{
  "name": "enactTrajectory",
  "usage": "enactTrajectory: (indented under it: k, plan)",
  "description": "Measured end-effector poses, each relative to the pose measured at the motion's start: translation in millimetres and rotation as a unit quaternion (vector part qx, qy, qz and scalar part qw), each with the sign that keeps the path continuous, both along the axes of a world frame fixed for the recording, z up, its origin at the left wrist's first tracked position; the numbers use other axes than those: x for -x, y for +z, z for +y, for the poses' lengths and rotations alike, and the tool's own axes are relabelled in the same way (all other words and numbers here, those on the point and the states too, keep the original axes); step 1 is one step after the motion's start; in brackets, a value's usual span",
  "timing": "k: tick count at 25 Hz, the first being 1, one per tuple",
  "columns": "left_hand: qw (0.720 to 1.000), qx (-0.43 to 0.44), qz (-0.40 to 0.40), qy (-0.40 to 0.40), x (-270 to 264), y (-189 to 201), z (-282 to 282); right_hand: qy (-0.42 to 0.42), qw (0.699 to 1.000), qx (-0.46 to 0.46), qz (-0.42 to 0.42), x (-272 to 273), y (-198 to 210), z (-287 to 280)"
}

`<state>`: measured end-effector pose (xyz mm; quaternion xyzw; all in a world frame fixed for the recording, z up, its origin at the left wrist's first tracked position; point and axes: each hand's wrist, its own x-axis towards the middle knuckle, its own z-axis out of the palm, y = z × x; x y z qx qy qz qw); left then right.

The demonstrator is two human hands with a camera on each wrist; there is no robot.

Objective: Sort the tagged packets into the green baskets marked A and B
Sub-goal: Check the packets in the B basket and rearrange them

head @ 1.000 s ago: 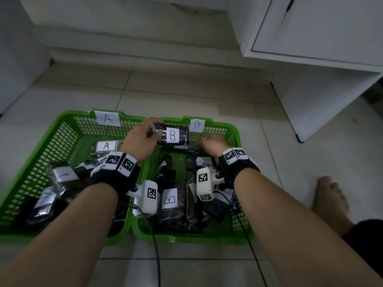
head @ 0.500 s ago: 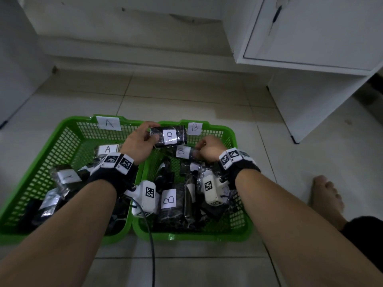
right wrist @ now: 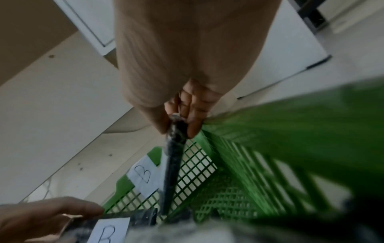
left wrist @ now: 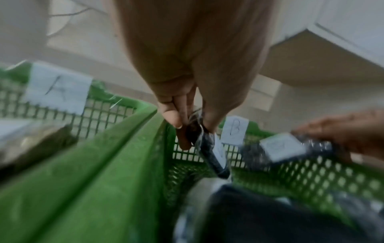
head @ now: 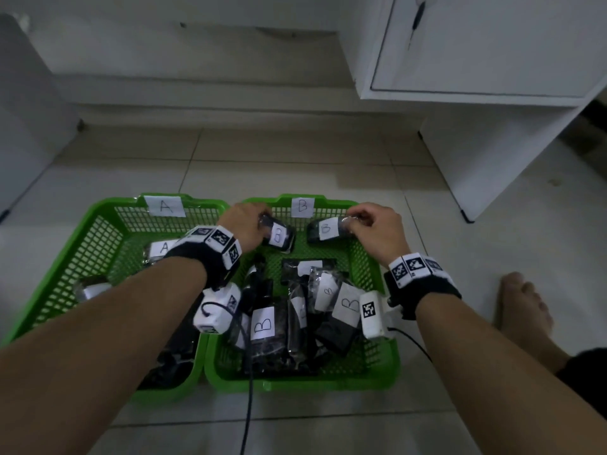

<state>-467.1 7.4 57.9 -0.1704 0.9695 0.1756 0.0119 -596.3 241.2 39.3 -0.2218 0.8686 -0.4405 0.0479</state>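
Two green baskets stand side by side on the floor: basket A (head: 108,218) on the left, basket B (head: 361,257) on the right. My left hand (head: 244,224) pinches a dark packet tagged B (head: 279,236) over the far left part of basket B; the left wrist view shows it hanging from my fingers (left wrist: 176,118). My right hand (head: 374,224) pinches another dark packet tagged B (head: 325,229) by its end, over the far right part of basket B. In the right wrist view this packet (right wrist: 173,157) hangs edge-on below the fingers.
Several B-tagged packets (head: 262,326) lie piled in basket B. Basket A holds A-tagged packets (head: 161,249), mostly hidden by my left forearm. A white cabinet (head: 476,93) stands at the back right. A bare foot (head: 522,300) rests on the tiles right of basket B.
My right hand has lifted a B-tagged packet out of the pile and moved right and up. The left hand's packet has tilted and sunk toward basket B.
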Motion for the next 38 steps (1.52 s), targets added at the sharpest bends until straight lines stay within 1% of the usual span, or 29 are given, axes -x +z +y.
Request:
enactTrajectory:
  k: [2, 3, 4, 5, 6, 7, 8, 9, 12, 14, 17, 18, 20, 22, 24, 25, 26, 27, 29, 31, 32, 34, 35, 37, 38]
  plan:
    - [0.992, 0.116, -0.044, -0.029, 8, 0, 1, -0.036, 0.995, 0.076, -0.047, 4, -7, 2]
    - [0.984, 0.162, -0.054, -0.047, 11, 0, 2, -0.054, 0.992, 0.101, -0.061, 5, -11, 0]
    - [0.977, 0.189, -0.068, -0.071, 13, -1, 3, -0.066, 0.989, 0.118, -0.068, 5, -14, 0]
    - [0.974, 0.184, -0.092, -0.098, 14, -3, 4, -0.072, 0.986, 0.130, -0.072, 6, -16, -2]
    - [0.970, 0.158, -0.134, -0.126, 14, -5, 5, -0.072, 0.985, 0.138, -0.076, 6, -18, -2]
    - [0.962, 0.136, -0.187, -0.146, 14, -7, 6, -0.070, 0.984, 0.144, -0.081, 6, -19, -2]
    - [0.950, 0.133, -0.236, -0.158, 15, -8, 7, -0.065, 0.983, 0.149, -0.089, 5, -19, -2]
    - [0.941, 0.136, -0.265, -0.163, 15, -8, 10, -0.062, 0.982, 0.151, -0.096, 6, -18, -2]
    - [0.931, 0.133, -0.292, -0.171, 15, -5, 15, -0.057, 0.980, 0.146, -0.119, 9, -17, 0]
    - [0.934, 0.136, -0.282, -0.174, 11, 0, 15, -0.055, 0.978, 0.149, -0.132, 8, -16, 0]
    - [0.950, 0.151, -0.212, -0.173, 4, 16, 5, -0.063, 0.973, 0.163, -0.152, 3, -10, 0]
    - [0.953, 0.148, -0.204, -0.169, 1, 22, 3, -0.062, 0.971, 0.167, -0.161, 1, -6, 1]
    - [0.964, 0.104, -0.207, -0.134, -8, 28, 0, -0.048, 0.970, 0.159, -0.177, -4, 8, 2]
    - [0.975, 0.049, -0.193, -0.102, -18, 24, -1, -0.017, 0.975, 0.114, -0.190, -11, 24, 0]
    - [0.981, -0.007, -0.163, -0.109, -25, 25, 3, 0.033, 0.979, 0.021, -0.202, -21, 40, -7]
    - [0.979, -0.027, -0.161, -0.125, -26, 27, 4, 0.071, 0.976, -0.036, -0.202, -26, 48, -13]
    - [0.976, -0.027, -0.160, -0.147, -26, 31, 6, 0.111, 0.969, -0.086, -0.202, -31, 59, -20]
    - [0.974, -0.010, -0.153, -0.168, -24, 37, 9, 0.145, 0.961, -0.125, -0.200, -35, 71, -27]
    - [0.975, 0.025, -0.113, -0.188, -19, 54, 14, 0.201, 0.943, -0.177, -0.196, -39, 97, -43]
    - [0.977, 0.027, -0.088, -0.191, -16, 66, 12, 0.242, 0.933, -0.187, -0.190, -39, 116, -57]
    - [0.976, 0.013, -0.104, -0.192, -17, 70, 10, 0.247, 0.934, -0.175, -0.189, -40, 121, -61]
    - [0.974, -0.014, -0.131, -0.182, -24, 69, 7, 0.231, 0.941, -0.135, -0.209, -40, 113, -61]
    - [0.976, -0.014, -0.126, -0.179, -27, 61, 6, 0.225, 0.937, -0.122, -0.237, -38, 104, -59]
    - [0.977, 0.003, -0.113, -0.181, -32, 28, 4, 0.213, 0.925, -0.117, -0.292, -32, 76, -55]
    - [0.977, 0.012, -0.110, -0.181, -35, 13, 5, 0.201, 0.929, -0.126, -0.283, -29, 63, -56]
